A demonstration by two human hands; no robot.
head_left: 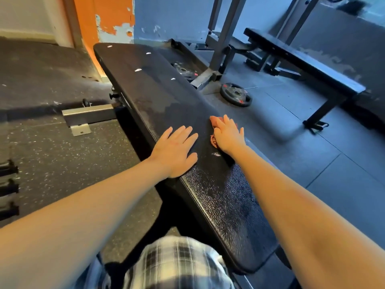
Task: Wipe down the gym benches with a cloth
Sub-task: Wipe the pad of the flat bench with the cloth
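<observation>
A long black padded bench (158, 94) runs from the near right to the far left. Its near half looks wet and shiny, and small white tears dot the far half. My left hand (177, 150) lies flat on the pad near its left edge, fingers straight. My right hand (228, 135) presses flat on a dark cloth (214, 152) with red and white markings, near the pad's right edge. Most of the cloth is hidden under the hand and blends with the pad.
A second black bench (302, 61) stands at the right. A weight plate (236, 94) lies on the grey floor between the benches, another (184, 71) lies by a metal rack (220, 44). The bench's steel foot (87, 116) sticks out left. Dumbbell ends (8, 186) sit at the left edge.
</observation>
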